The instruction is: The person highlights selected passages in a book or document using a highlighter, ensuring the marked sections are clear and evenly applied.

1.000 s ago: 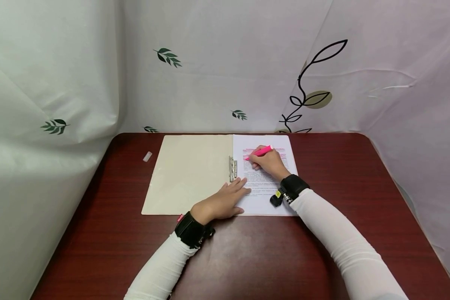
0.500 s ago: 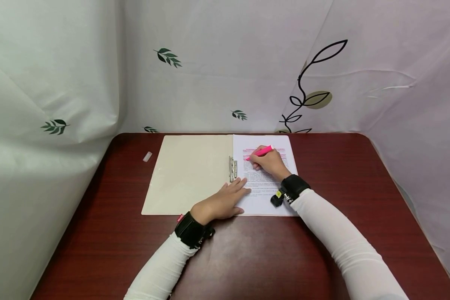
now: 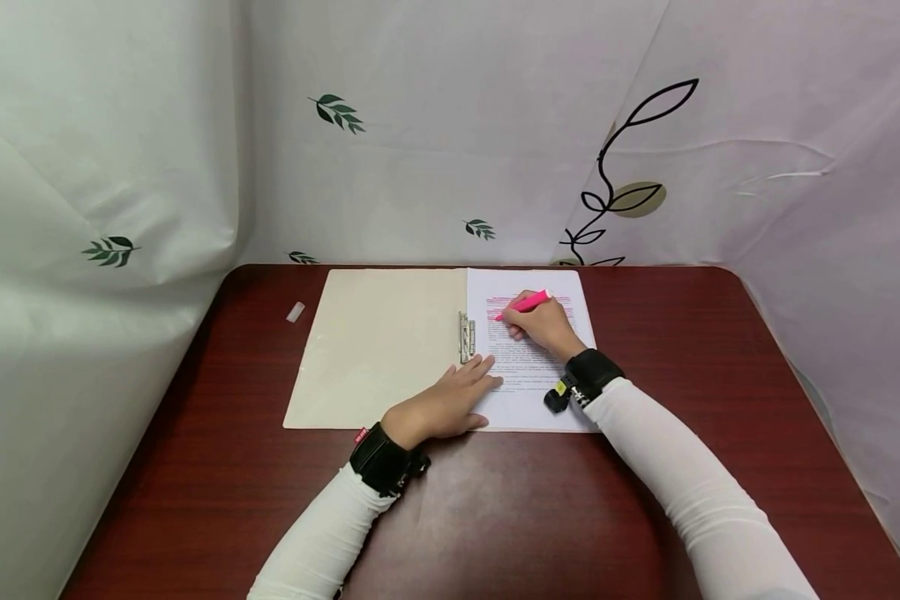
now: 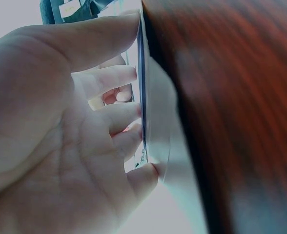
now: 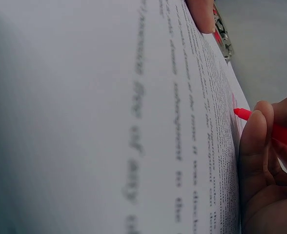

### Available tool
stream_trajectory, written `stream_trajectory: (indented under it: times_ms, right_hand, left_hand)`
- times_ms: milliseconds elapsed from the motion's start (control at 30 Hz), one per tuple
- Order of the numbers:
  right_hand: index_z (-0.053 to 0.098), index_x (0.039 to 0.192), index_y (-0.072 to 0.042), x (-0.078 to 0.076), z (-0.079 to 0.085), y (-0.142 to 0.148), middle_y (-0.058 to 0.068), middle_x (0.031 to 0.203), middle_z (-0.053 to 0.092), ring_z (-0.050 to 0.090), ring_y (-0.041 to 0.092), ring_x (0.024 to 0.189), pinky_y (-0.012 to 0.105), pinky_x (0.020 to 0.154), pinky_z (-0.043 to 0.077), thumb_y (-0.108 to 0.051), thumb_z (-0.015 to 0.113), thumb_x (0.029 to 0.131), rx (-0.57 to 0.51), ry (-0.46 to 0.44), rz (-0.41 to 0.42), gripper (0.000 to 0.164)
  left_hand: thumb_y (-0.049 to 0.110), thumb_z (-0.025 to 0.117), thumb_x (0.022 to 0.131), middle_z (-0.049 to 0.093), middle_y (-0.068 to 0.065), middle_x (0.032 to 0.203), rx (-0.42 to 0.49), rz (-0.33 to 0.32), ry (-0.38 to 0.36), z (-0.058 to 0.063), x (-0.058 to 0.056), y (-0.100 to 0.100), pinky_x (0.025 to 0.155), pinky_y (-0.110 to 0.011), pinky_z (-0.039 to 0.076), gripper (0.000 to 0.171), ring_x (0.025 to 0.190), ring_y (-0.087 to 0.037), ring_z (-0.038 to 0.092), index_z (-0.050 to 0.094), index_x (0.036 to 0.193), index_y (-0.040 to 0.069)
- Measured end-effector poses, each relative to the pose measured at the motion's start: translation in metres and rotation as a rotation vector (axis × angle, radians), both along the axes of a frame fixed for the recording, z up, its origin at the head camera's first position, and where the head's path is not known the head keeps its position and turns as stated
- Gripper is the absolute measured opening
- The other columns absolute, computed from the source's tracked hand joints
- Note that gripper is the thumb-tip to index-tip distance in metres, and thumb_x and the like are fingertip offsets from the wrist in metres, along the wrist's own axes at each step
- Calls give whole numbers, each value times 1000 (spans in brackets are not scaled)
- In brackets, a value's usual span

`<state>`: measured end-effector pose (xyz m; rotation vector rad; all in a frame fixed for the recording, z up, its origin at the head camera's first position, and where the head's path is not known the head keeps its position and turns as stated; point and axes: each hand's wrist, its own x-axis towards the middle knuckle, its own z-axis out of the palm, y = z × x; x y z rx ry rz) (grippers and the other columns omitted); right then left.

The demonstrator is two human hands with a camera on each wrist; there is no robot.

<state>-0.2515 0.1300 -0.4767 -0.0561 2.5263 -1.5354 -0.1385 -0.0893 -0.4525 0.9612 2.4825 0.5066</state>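
My right hand (image 3: 546, 325) pinches a pink highlighter (image 3: 531, 301), its tip down at the printed sheet (image 3: 532, 408). In the right wrist view, thumb and fingers close around the highlighter (image 5: 284, 135) beside lines of text. Pink marks cover several lines near the top of the page. The sheet lies on the right half of an opened cream folder (image 3: 375, 350). My left hand (image 3: 450, 404) rests with fingers spread across the folder's fold and the sheet's lower left. In the left wrist view, the left hand's (image 4: 70, 117) fingertips touch the surface, holding nothing.
A metal clip (image 3: 466, 337) sits along the folder's fold. A small pale piece (image 3: 295, 312), perhaps an eraser, lies left of the folder. Everything is on a dark red-brown wooden table (image 3: 195, 467), with a patterned curtain (image 3: 420, 125) behind its far edge.
My right hand has shifted slightly to the right with the highlighter, along a line of text. My left hand stays in place.
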Motion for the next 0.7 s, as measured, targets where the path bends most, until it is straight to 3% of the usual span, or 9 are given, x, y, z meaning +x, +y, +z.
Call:
stream_trajectory:
  times_ms: [700]
  right_hand:
    - [71,100,-10,-3,-3,7,3,73,70,67,12,59,20,63,54,-28,72,94,22,-7,-8,19]
  left_hand:
    - [26,64,103,13,-15,174,6,-1,-2,2,0,0,127,-59,16,63,161,-33,9,39,158,10]
